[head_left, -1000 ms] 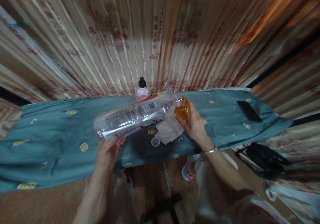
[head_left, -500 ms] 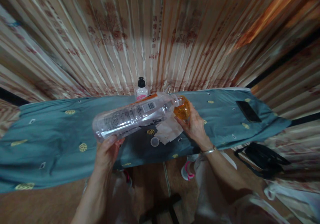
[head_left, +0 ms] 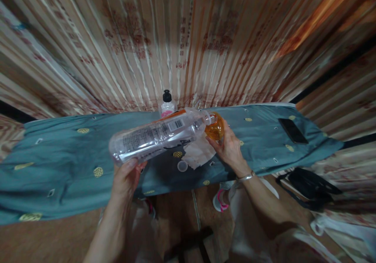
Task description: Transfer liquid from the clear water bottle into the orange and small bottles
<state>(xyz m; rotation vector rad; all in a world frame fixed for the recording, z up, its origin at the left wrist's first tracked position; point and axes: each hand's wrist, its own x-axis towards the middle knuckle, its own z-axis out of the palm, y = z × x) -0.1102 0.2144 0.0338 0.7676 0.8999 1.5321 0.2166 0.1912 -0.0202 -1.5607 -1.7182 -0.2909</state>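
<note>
My left hand [head_left: 126,177] grips the base end of a large clear plastic bottle [head_left: 152,137] with a printed label and barcode. The bottle lies tilted, nearly sideways, its neck pointing right. At that neck, my right hand [head_left: 230,147] is closed around a small amber see-through container [head_left: 214,128], whose exact kind I cannot make out. The bottle's mouth meets or enters the container's opening. Below them a crumpled white tissue [head_left: 196,153] lies on the cloth, with a small round translucent cap [head_left: 182,166] beside it.
A small bottle with a black top [head_left: 167,103] stands behind, near the curtain. A dark phone [head_left: 293,130] lies at the right on the green patterned cloth [head_left: 67,153]. A black bag [head_left: 308,184] is at the lower right. Pleated curtains rise behind the table.
Hardly anything differs. Both hands keep the bottle and amber container in the same position, and the view has shifted very slightly.
</note>
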